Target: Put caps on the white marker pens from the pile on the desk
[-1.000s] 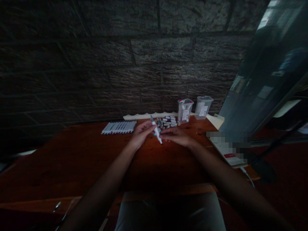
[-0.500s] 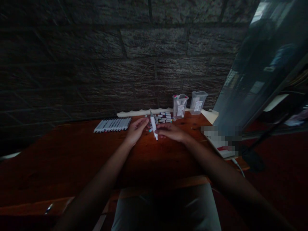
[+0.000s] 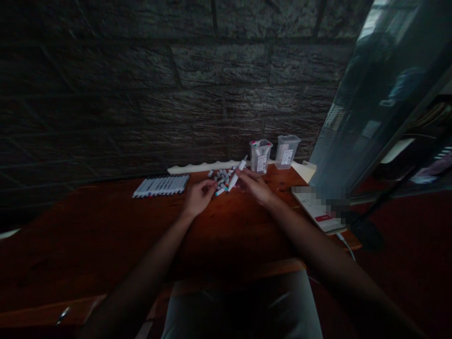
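Our right hand (image 3: 254, 184) pinches 1 white marker (image 3: 236, 176), tilted over the cap pile (image 3: 221, 178). Left hand (image 3: 198, 197) curls on 1 teal-tipped cap (image 3: 220, 191), grip unclear. 2 clear tubs (image 3: 274, 154) behind; 1 marker row (image 3: 161, 185) left on table (image 3: 106, 235).

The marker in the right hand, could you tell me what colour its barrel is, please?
White, seen in the head view: marker, right hand.

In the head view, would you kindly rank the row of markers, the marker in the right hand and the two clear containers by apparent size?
1. Row of markers, plainly largest.
2. Two clear containers, which look alike.
3. Marker in the right hand, thinnest.
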The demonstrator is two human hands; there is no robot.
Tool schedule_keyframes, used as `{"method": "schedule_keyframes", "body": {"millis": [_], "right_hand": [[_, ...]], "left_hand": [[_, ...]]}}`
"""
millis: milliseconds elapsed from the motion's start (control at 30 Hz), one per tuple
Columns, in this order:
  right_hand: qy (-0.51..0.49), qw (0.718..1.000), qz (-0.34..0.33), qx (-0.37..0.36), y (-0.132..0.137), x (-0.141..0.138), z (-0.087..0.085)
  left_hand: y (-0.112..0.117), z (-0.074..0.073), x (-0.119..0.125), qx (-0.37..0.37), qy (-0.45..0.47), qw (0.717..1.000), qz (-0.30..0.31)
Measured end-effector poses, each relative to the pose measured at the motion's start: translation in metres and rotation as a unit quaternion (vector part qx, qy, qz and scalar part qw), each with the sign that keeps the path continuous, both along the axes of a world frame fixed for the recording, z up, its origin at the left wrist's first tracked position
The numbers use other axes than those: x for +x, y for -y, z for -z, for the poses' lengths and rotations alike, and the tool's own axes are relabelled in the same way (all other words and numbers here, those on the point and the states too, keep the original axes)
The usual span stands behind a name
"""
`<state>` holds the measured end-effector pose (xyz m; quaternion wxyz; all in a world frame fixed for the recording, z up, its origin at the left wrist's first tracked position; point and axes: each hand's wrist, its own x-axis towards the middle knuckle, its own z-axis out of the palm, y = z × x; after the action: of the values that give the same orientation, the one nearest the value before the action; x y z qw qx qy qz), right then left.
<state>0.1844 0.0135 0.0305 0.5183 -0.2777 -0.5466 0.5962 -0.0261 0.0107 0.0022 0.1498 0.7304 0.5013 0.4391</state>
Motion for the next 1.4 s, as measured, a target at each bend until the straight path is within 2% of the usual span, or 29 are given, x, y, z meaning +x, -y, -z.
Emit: {"method": "schedule_keyframes", "body": {"millis": [233,500,600,767,1033,1167,1400], "right_hand": [[-0.107,0.988,-0.072,-0.081,0.003,0.006,-0.008],[-0.14,0.978,-0.136,-0.073,0.013,0.006,-0.014],[-0.134,0.979,-0.129,-0.078,0.012,0.005,-0.014],[-0.116,0.987,-0.079,-0.08,0.005,0.005,-0.011],[-0.118,0.988,-0.053,-0.089,0.005,0.002,-0.009],[-0.134,0.988,-0.052,-0.059,0.006,0.001,-0.006],[-0.155,0.982,-0.087,-0.069,0.008,0.006,-0.008]], "left_hand": [[0.002,0.001,0.001,0.007,0.0,1.0,-0.004],[0.006,-0.003,0.002,0.008,-0.021,1.0,-0.007],[0.006,-0.003,0.001,0.006,-0.027,1.0,-0.006],[0.005,-0.002,0.001,0.005,-0.014,1.0,-0.007],[0.007,-0.004,0.002,-0.002,-0.017,1.0,-0.005],[0.009,-0.006,0.002,-0.002,-0.023,1.0,-0.006],[0.01,-0.006,0.002,0.004,-0.025,1.0,-0.01]]}}
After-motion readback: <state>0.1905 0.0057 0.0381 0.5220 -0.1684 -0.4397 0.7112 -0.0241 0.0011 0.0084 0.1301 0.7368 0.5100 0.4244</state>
